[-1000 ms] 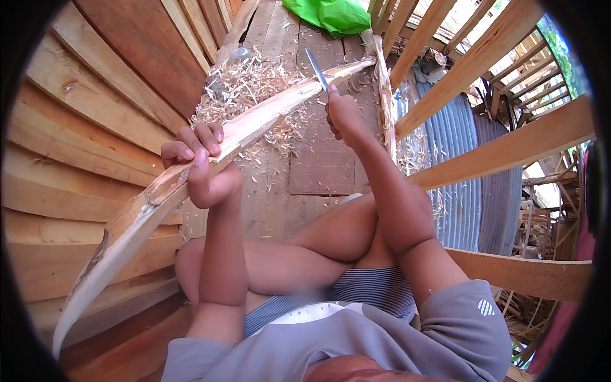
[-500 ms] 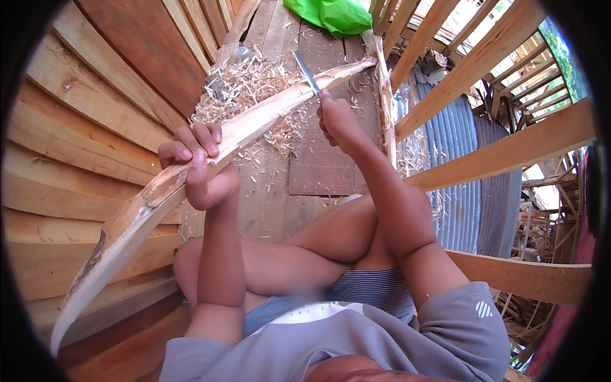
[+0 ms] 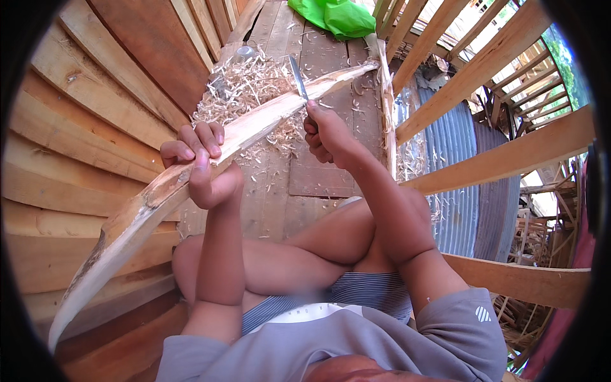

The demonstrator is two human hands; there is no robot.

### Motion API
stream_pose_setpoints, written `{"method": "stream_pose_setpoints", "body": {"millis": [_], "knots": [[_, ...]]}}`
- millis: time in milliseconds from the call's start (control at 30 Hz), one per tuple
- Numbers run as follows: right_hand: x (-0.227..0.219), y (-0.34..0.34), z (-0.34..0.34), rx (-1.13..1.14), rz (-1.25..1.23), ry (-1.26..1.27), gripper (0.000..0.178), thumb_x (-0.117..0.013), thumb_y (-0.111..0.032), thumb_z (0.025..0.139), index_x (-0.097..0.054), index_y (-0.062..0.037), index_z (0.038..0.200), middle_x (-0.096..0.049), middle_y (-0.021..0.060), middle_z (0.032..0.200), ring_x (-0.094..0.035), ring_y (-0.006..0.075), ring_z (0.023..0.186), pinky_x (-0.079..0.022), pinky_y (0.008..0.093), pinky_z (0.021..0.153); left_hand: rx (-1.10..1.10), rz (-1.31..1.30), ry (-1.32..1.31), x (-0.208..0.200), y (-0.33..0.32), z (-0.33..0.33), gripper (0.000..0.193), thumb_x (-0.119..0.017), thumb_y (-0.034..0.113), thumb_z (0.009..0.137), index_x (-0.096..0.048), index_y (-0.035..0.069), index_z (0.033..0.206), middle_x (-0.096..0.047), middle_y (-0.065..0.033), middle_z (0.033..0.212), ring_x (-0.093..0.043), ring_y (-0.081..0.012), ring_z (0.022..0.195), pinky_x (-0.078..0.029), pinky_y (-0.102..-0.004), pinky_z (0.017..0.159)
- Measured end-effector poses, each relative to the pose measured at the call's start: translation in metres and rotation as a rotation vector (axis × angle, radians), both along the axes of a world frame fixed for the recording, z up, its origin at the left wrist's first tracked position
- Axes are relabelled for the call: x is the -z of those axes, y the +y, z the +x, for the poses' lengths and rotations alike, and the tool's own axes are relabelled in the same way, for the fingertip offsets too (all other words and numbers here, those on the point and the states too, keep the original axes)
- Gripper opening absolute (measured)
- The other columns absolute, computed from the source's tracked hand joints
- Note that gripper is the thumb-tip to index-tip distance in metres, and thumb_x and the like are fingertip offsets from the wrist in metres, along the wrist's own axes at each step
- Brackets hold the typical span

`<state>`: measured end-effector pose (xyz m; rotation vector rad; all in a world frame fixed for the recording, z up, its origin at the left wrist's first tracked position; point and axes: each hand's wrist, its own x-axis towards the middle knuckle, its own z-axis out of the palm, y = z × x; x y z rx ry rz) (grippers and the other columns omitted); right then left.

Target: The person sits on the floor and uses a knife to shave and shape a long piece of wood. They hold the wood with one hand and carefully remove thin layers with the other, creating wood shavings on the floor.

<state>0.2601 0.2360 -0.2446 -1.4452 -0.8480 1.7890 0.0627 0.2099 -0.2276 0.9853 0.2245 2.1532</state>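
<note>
A long, pale, curved piece of wood runs slantwise from the lower left to the far right, its far tip by the railing's foot. My left hand is closed around its middle, thumb on the near side and fingers over the top. My right hand is closed on the handle of a knife, the handle itself mostly hidden in the fist. The knife's blade points up and away, lying across the wood's far half. Dark bark-like patches mark the wood's lower left part.
Curled wood shavings heap on the plank floor beyond the wood, beside a small clear cup. A green plastic bag lies at the far end. Plank wall stands left; slatted wooden railing stands right, corrugated metal sheets past it.
My right hand and the knife have moved left and slightly nearer along the wood. The left hand keeps its hold, and the wood's far end has dipped slightly.
</note>
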Motion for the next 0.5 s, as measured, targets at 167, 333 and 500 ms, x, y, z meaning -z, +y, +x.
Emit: {"method": "stream_pose_setpoints", "body": {"millis": [167,333,500], "knots": [[-0.007,0.004,0.015,-0.124,-0.146,0.268,0.052,-0.035,-0.057,0.101,-0.032,-0.0174,0.068,-0.024,-0.0074,0.054,-0.013,0.0046,0.042,-0.009,0.0249,0.038,-0.004,-0.022,-0.01,-0.003,-0.001,0.001,0.015,-0.052,0.008,0.069,-0.044,0.017,0.079,-0.033,0.0019,0.067,-0.038,-0.0115,0.064,-0.036,-0.0295,0.069],[0.002,0.011,0.022,-0.213,-0.179,0.432,0.051,-0.034,-0.056,0.102,-0.031,-0.0179,0.067,-0.023,-0.0082,0.054,-0.012,0.0044,0.042,-0.009,0.0246,0.037,0.0,-0.02,-0.003,-0.003,-0.001,-0.001,0.015,-0.052,0.007,0.07,-0.045,0.017,0.079,-0.034,0.0016,0.068,-0.039,-0.0119,0.065,-0.038,-0.0304,0.07],[0.008,0.012,0.026,-0.213,-0.062,0.309,0.053,-0.035,-0.056,0.102,-0.032,-0.0172,0.066,-0.024,-0.0076,0.054,-0.015,0.0049,0.041,-0.012,0.0256,0.036,0.011,-0.003,0.023,-0.002,-0.001,-0.003,0.015,-0.052,0.007,0.07,-0.046,0.017,0.08,-0.035,0.0012,0.069,-0.04,-0.0122,0.065,-0.039,-0.0307,0.071]]}}
